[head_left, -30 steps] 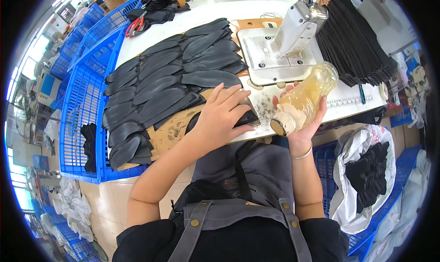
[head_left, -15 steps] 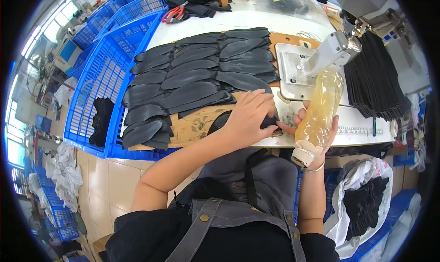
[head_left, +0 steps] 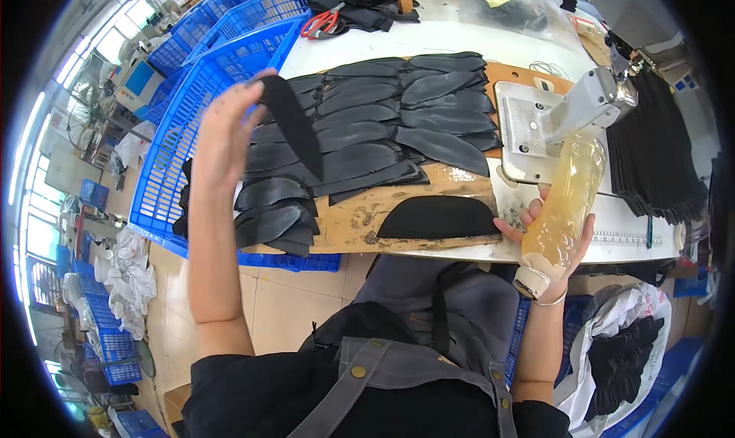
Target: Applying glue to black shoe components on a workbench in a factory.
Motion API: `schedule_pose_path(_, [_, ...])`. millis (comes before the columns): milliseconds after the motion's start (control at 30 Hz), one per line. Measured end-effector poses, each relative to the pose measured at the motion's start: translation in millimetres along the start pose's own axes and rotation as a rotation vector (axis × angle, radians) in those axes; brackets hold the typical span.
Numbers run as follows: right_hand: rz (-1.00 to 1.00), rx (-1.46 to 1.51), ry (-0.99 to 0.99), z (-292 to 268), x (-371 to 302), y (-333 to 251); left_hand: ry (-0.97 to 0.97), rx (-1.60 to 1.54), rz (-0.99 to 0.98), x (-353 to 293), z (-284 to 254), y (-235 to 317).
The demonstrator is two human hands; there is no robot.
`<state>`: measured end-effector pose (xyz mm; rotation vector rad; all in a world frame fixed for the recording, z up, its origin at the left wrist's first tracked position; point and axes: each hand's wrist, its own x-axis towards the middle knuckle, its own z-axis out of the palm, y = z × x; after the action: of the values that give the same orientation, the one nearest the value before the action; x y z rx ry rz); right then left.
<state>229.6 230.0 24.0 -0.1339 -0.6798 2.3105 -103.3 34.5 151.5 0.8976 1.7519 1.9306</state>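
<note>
Raised at the left, my left hand [head_left: 222,143] pinches one end of a long black curved fabric piece [head_left: 295,128], which hangs over the rows. My right hand [head_left: 580,256] is wrapped round a clear plastic bottle [head_left: 568,189] of yellowish liquid. The bottle tilts with its pale, stained cap end down toward me. A black half-oval piece [head_left: 438,217] lies flat on the brown board [head_left: 452,185], just left of my right fingertips. Overlapping rows of black leaf-shaped pieces [head_left: 356,138], some with a shiny film, cover the board's far and left parts.
A white metal machine [head_left: 586,105] stands on the right of the table, beside stacked black strips [head_left: 651,147]. Blue crates [head_left: 172,162] stand at the left. Red-handled scissors [head_left: 320,23] lie at the back. A white sack [head_left: 651,300] of black pieces sits lower right.
My left hand has moved from the board's front edge up and left, now carrying a black piece. The half-oval piece is uncovered. The bottle stays in my right hand; the whole view has shifted.
</note>
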Motion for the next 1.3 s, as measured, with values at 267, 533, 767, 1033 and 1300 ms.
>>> schedule_pose_path(267, [0.003,-0.021,0.011,3,-1,1,0.179,0.971,0.544,109,23,-59])
schedule_pose_path(533, [0.010,-0.022,0.030,6,0,2,-0.260,1.045,0.039,162,70,-104])
schedule_pose_path(767, [0.000,-0.001,0.045,5,-1,0,-0.484,1.628,0.577,160,78,-91])
schedule_pose_path(1033, [0.028,0.034,0.015,2,0,2,-0.358,1.842,0.598,128,68,-62])
schedule_pose_path(1300, [-0.156,-0.175,-0.099,0,-5,9,-0.453,0.931,0.714,-69,53,-31])
